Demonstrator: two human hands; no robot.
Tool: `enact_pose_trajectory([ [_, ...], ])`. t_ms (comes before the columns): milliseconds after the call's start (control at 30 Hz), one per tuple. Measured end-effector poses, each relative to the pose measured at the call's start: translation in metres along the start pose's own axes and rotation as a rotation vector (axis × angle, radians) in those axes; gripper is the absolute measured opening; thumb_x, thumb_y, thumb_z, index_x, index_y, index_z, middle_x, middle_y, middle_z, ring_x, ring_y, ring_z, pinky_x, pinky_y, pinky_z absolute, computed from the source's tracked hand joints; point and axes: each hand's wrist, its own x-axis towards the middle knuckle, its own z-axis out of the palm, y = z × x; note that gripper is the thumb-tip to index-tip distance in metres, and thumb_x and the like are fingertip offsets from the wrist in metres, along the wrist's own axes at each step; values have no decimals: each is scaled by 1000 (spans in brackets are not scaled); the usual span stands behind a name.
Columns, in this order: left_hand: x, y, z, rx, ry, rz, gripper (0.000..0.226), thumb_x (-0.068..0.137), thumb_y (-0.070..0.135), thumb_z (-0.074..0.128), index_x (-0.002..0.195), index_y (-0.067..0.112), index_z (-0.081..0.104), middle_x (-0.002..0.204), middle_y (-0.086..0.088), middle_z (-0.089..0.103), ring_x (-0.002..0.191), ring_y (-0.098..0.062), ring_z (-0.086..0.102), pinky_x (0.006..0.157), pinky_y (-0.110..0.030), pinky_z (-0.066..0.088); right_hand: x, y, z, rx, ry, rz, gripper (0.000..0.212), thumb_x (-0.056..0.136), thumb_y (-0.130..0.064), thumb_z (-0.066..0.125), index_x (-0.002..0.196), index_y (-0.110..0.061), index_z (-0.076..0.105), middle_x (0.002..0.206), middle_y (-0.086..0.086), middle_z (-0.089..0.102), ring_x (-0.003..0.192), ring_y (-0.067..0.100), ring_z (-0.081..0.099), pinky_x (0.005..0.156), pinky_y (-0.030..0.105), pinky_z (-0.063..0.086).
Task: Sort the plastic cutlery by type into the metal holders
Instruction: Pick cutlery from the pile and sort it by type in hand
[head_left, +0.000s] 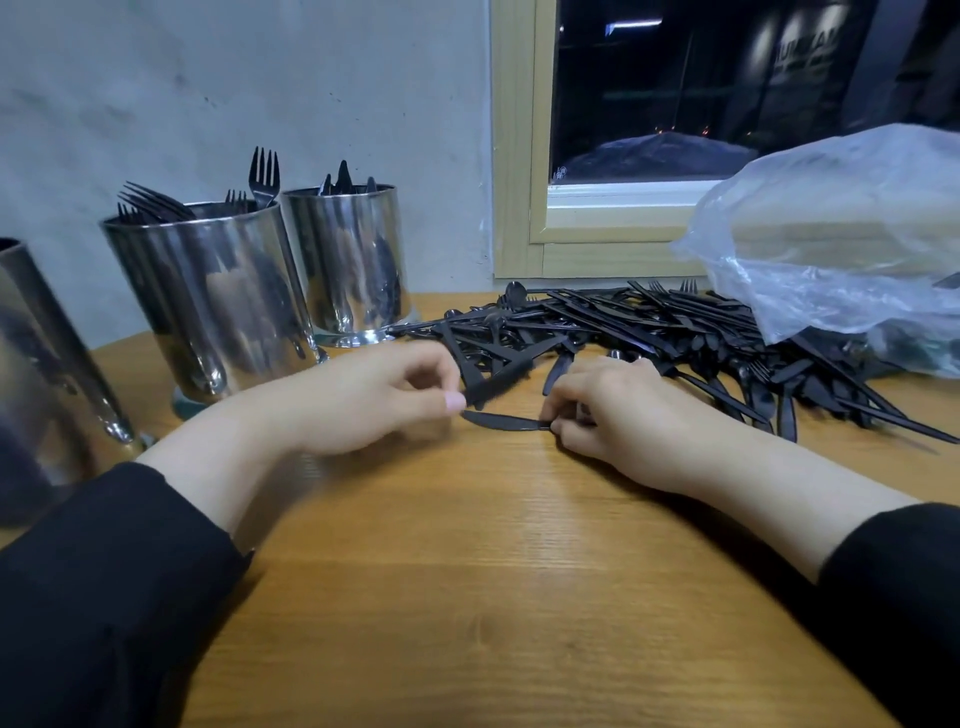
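**Both hands pinching black cutlery at the edge of the pile**

The left hand pinches a blurred black piece between thumb and fingertips, lifted just off the table. The right hand has its fingers curled round the handle of a knife lying flat on the wood. Behind them sprawls the pile of cutlery, too many to count. Three metal holders stand at left: one with forks, one with knives, one cut off by the edge. A plastic bag overlaps the pile.
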Motion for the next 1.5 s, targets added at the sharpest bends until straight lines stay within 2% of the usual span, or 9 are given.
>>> enact_pose_trajectory([
  [133,5,0,4,-301,331,-26,17,105,35,51,97,20,51,68,-1,62,59,-16,56,64,-33,46,0,-8,-3,-23,12,5,18,96,-24,57,109,-26,69,102,-10,65,99,11,54,96,30,39],
  [267,16,-3,18,-404,460,-136,16,106,39,49,99,25,54,64,1,51,55,-16,41,62,-37,39,1,-13,-3,-134,34,-47,24,97,-25,52,113,-20,70,108,-4,63,101,14,57,81,22,41],
  [467,35,1,40,-241,572,-156,25,106,31,50,93,22,69,62,11,51,55,-3,45,54,-18,32,5,-16,1,-229,70,-46,20,92,-23,53,91,-11,69,91,2,60,90,23,59,74,34,49],
  [733,70,14,51,-58,566,-206,36,107,33,47,73,22,55,64,3,51,67,-20,50,56,-33,30,-1,-13,-12,15,189,170,12,89,-28,62,88,-20,71,82,-2,65,75,15,60,63,25,46],
  [833,81,17,53,2,555,-219,40,107,38,45,75,17,55,64,1,51,71,-26,52,58,-36,32,-5,-2,-20,150,287,333,10,88,-25,62,82,-24,69,68,-6,63,57,5,54,47,15,34],
  [933,87,16,54,52,543,-243,39,102,49,51,79,19,60,70,3,59,75,-24,58,60,-35,40,-5,6,-23,355,332,446,14,86,-25,60,75,-21,68,63,-3,65,53,11,55,53,26,41],
  [1033,89,14,58,242,445,-285,37,95,56,60,96,20,65,92,5,66,93,-22,61,71,-35,46,-5,9,-29,606,403,509,19,89,-20,55,77,-15,68,60,2,68,48,13,58,48,23,43],
  [1200,90,11,59,285,446,-316,21,96,41,67,98,20,67,95,2,64,97,-25,60,73,-36,46,-6,12,-33,722,406,541,22,92,-16,47,85,-4,64,51,3,58,38,14,48,37,17,31],
  [1500,87,10,58,257,474,-311,12,97,25,66,109,24,68,107,1,68,101,-23,59,74,-32,40,-8,9,-27,768,385,556,21,93,-16,47,86,-2,62,49,-4,55,38,12,44,37,18,31],
])
